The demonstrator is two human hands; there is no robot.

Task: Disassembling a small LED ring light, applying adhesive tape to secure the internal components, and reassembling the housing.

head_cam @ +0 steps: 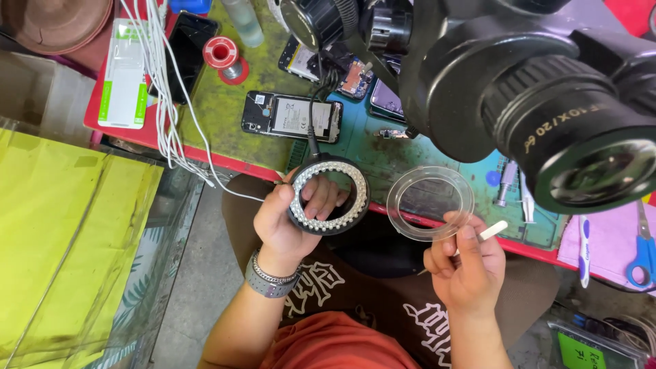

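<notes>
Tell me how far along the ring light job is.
Done: the clear cover ring is off the ring light, leaving its rows of bulbs bare. In hand: the left hand holds the light, while the right hand holds the cover and a thin white stick. Left: cover and light are apart, and the light is off the microscope.

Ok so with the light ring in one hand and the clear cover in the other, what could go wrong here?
1. The clear ring cover is pinched only at its rim by the right hand, which also holds a thin white stick; it could slip and fall to the floor.
2. The cable of the light ring in the left hand runs up by the opened phone; a tug might drag it.
</notes>
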